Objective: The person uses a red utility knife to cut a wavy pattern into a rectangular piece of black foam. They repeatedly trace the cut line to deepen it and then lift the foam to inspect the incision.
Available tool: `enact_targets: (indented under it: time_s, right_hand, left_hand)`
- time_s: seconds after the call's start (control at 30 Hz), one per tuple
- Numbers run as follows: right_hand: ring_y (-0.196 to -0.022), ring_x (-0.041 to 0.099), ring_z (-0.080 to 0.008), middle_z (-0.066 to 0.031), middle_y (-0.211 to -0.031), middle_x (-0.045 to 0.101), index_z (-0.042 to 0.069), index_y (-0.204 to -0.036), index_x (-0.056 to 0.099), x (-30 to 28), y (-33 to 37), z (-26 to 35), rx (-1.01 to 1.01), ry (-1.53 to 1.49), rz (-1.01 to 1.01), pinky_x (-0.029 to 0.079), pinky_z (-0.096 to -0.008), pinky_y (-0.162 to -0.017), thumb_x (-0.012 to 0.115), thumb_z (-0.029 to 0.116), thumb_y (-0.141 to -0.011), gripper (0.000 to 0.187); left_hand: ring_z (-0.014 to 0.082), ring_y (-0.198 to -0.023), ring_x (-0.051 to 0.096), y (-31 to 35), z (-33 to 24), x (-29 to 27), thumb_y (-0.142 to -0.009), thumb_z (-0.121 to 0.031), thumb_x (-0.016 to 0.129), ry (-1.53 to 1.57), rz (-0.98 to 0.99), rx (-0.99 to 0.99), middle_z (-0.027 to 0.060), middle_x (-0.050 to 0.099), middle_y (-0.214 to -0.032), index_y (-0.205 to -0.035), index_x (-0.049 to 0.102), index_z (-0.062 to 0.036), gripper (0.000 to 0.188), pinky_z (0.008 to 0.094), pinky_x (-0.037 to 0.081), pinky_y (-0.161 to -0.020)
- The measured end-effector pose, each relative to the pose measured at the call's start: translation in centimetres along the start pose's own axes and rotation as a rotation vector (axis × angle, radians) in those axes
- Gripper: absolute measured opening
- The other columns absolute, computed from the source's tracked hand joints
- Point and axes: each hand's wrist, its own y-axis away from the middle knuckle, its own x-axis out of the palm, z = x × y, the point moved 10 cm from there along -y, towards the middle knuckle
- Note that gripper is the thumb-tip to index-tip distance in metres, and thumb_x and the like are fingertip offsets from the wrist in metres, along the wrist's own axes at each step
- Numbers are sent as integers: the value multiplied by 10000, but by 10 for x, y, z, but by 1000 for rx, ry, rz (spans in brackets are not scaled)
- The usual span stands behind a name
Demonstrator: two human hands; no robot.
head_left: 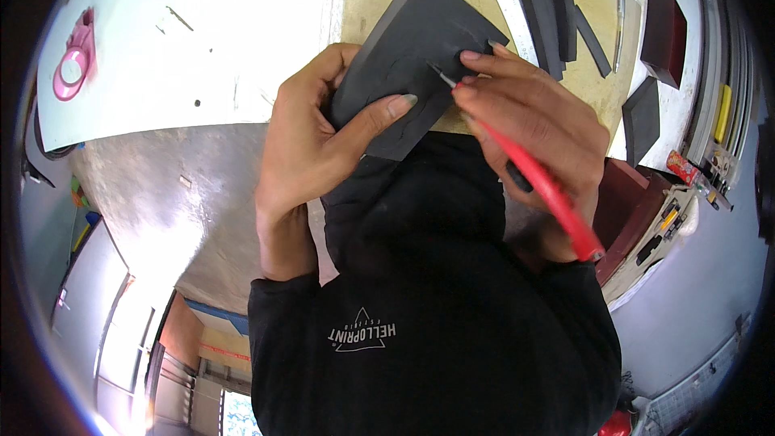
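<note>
A thick black foam block with a curved upper edge is tilted up at the table's near edge. My left hand grips its left side, thumb pressed flat on the face. In my right hand is a red-handled craft knife, its narrow blade tip touching or just above the middle of the foam. Fingertips of that same hand also rest against the block's right edge. Faint lines or cuts run across the dark face; their depth cannot be made out.
Right of the block lie a metal ruler, several black foam strips and a thin pen-like tool on the yellowish board. Farther right are a dark red block and a flat black piece. A pink tape dispenser sits far left.
</note>
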Motion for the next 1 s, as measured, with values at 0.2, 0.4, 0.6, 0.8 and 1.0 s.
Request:
enact_targets:
  time_s: [0.2,0.4,0.6,0.8,1.0]
  right_hand:
    - [-1042,716,-311,-115,-1008,741,115,-1062,762,-13,36,54,-358,204,-5,591,-471,-937,766,143,-805,258]
    - [-871,702,-284,-98,-894,721,140,-985,747,-3,89,82,-724,65,5,607,-432,-818,725,143,-816,170]
    - [-865,719,-288,-97,-925,758,123,-942,763,-4,93,85,-731,-74,-89,639,-422,-815,695,149,-842,124]
    - [-879,729,-299,-92,-959,769,109,-932,760,-5,91,83,-696,-111,-84,647,-432,-807,706,142,-843,110]
    - [-840,728,-311,-121,-919,748,78,-984,761,-1,103,48,-373,-178,-60,623,-429,-766,802,113,-809,184]
  left_hand:
    - [244,-991,754,40,-40,-2,-827,-74,866,-31,-136,600,196,769,-1012,-1083,637,13,355,400,563,-932]
    - [368,-1114,736,84,-79,17,-854,-131,799,-198,-55,974,144,789,-1074,-922,621,-89,196,578,486,-1081]
    - [368,-1104,739,99,-97,25,-852,-113,773,-271,-60,927,104,796,-1061,-883,624,-100,153,559,567,-996]
    - [362,-1091,744,100,-98,26,-819,-86,790,-288,-74,948,117,793,-1067,-860,622,-98,173,550,574,-983]
    - [332,-992,763,76,-74,23,-771,-123,866,-169,-64,722,149,781,-1042,-985,672,-46,299,414,582,-893]
